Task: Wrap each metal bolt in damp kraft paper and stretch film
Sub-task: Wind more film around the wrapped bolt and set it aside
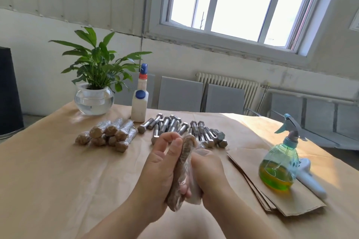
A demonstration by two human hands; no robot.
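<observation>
Hands (pixel 182 172) pinch paper-wrapped bolt (pixel 181 172), brown under glossy film.

Lighting: bright daylight from the window (pixel 239 2) ahead of me, its panes blown out to plain white.
Sun patch: falls across the table's (pixel 58 170) far right corner and right edge; the rest of the paper-covered top sits in softer, even light.
Glare: highlights on the spray bottle (pixel 277 165), its green liquid glowing; sparkle on the bare bolts (pixel 180 128).
Shadows: faint, short.
Focus: my left hand (pixel 161 170) and right hand (pixel 207 176) slightly soft.
Distortion: wide-angle; walls and window frame lean and bow toward the picture's edges.
</observation>
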